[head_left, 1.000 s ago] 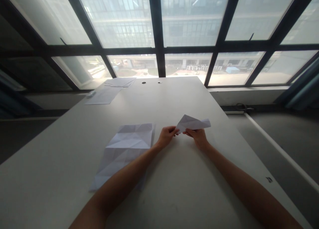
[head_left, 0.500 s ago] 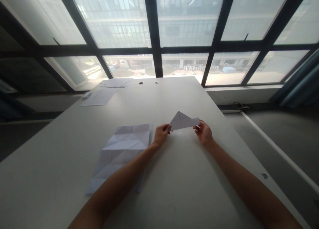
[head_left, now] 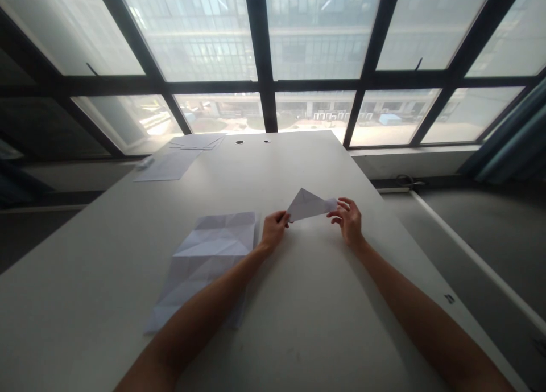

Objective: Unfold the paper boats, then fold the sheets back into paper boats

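A small folded white paper (head_left: 305,206) is held just above the table, with a triangular peak at its top and a narrow flap at its right end. My left hand (head_left: 274,230) pinches its left corner between thumb and fingers. At the flap end is my right hand (head_left: 348,221), its fingers bent and spread apart around the tip; whether a fingertip touches the paper is hard to see. Left of the paper lies a creased white sheet (head_left: 213,241), unfolded on the table and partly covered by my left forearm.
A white table (head_left: 315,324) stretches toward tall dark-framed windows. More white sheets (head_left: 164,165) lie at its far left, beside a small pale object (head_left: 145,163). Two round holes sit near the far edge. A blue curtain (head_left: 507,136) hangs at the right.
My right hand's fingers have loosened and spread at the flap end of the folded paper. My left hand still pinches the left corner. The view has shifted slightly.
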A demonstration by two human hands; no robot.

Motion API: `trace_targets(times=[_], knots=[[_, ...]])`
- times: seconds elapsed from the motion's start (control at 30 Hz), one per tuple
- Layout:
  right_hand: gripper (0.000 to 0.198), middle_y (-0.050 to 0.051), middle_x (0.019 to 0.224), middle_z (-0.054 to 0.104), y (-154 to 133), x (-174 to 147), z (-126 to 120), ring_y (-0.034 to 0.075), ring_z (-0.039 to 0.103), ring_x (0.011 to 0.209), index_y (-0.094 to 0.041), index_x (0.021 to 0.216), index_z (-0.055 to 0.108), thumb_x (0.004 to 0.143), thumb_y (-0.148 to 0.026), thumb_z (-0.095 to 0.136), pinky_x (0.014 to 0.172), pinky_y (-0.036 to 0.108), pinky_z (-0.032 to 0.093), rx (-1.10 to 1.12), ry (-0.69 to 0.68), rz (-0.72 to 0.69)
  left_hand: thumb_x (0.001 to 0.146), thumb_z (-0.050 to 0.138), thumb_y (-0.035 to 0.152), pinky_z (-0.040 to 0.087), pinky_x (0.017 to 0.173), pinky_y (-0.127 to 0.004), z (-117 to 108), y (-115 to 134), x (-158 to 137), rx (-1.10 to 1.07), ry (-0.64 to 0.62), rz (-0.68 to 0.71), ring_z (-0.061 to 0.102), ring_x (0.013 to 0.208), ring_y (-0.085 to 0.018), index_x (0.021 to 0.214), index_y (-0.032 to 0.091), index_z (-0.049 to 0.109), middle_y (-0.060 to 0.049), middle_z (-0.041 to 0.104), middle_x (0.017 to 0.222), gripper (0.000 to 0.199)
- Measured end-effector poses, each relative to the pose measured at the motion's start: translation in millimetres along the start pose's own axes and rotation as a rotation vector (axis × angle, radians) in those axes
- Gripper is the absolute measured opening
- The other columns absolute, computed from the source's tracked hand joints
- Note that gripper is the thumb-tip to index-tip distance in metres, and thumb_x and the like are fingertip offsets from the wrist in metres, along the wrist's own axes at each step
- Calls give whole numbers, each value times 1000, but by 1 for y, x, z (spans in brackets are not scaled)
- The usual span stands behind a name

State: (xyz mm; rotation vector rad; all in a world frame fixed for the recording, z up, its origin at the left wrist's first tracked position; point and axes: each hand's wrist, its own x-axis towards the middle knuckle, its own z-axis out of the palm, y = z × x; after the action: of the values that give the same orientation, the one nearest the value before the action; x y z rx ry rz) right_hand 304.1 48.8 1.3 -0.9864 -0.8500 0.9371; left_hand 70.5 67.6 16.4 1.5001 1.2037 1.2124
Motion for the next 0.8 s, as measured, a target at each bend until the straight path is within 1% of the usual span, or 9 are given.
trace_targets(times=[0.07,0.17,0.33,0.47,0.53,0.57,0.63,0.7,0.8], knots=[[38,1,89,67,4,1,0,15,66,64,-20,103,61,73,-42,71,49,24,51,-71,-3,-26,78,63,45,37,53,-23,0,-1,0,-7,11,-7,49,53,-13,74,16,72,-1,60,56,31],[33,1,75,67,11,4,-1,16,64,65,-17,91,66,73,-44,74,51,26,52,-192,60,-78,78,63,44,38,53,-23,1,-1,0,3,18,-8,50,53,-12,75,15,73,-1,61,57,30],[23,7,102,68,10,3,-4,19,63,87,-19,83,71,81,-41,67,67,30,54,-438,123,-310,80,61,41,38,53,-22,1,-2,0,28,14,9,50,53,-12,73,15,72,-2,62,58,29],[20,8,101,69,6,0,-4,21,63,94,-20,85,72,84,-38,63,79,35,53,-554,131,-406,82,60,40,39,53,-23,1,-5,1,36,5,9,52,54,-13,73,14,72,-3,64,60,30],[20,8,98,71,8,1,-5,22,63,95,-20,86,72,85,-37,61,80,36,52,-607,123,-417,84,58,38,40,56,-23,2,-9,2,67,18,24,56,56,-14,81,14,73,-4,67,64,28],[20,8,96,72,11,2,-6,23,64,94,-20,86,72,85,-36,61,79,36,51,-635,118,-407,85,57,36,41,58,-23,1,-10,2,99,29,36,58,58,-15,89,14,73,-4,67,66,27],[19,8,90,73,18,5,-8,23,65,87,-19,84,72,83,-35,60,76,35,51,-703,108,-363,89,53,31,42,62,-25,0,-13,1,215,38,58,62,62,-17,110,15,68,-2,67,66,30],[18,8,82,73,25,8,-11,23,64,78,-18,81,72,80,-32,61,74,35,49,-794,82,-301,92,49,26,44,69,-28,-3,-15,0,432,15,95,64,67,-20,122,17,62,-3,67,67,34],[14,9,78,72,32,10,-13,23,63,75,-18,77,72,77,-27,61,74,35,48,-952,15,-274,92,50,24,43,85,-39,-8,-13,-3,828,-34,189,64,86,-27,115,19,65,-10,69,81,28]])
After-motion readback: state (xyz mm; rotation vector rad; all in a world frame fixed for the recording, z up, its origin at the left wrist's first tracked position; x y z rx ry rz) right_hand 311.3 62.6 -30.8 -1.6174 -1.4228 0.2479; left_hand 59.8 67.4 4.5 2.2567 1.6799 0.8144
